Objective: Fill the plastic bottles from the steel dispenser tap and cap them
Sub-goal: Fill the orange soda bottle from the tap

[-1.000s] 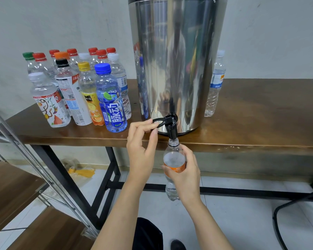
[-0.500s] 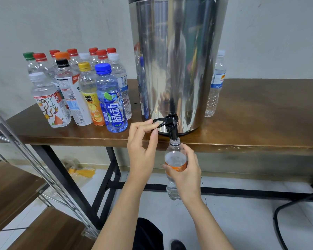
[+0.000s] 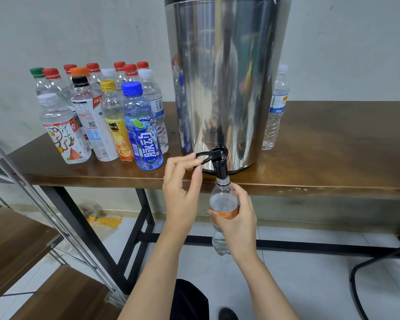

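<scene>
Nearest to us, at the bottom edge, are one dark shoe [image 3: 227,314] and two bare forearms reaching up. The right hand [image 3: 239,219] has its fingers wrapped round one uncapped plastic bottle [image 3: 222,200] with an orange label. It holds the bottle below the table [image 3: 333,162] edge, with the mouth right under the black tap [image 3: 220,161]. The left hand [image 3: 183,195] pinches the tap's looped lever [image 3: 202,155] between thumb and forefinger, and its other fingers are loosely bent.

Behind the tap stands one steel dispenser [image 3: 226,77] on the wooden top. To its left we count fourteen capped bottles [image 3: 95,112] in a cluster: six red caps, three white, and one each of green, orange, black, yellow and blue. One more white-capped bottle [image 3: 276,107] stands to the right of the dispenser, close to the wall.

The right hand covers much of the held bottle's middle, and water shows up to about the top of the label. We cannot make out a stream at the spout. The back-row bottles show little beyond caps and shoulders. The dispenser's top is cut off by the frame, and its side hides part of the lone bottle.
</scene>
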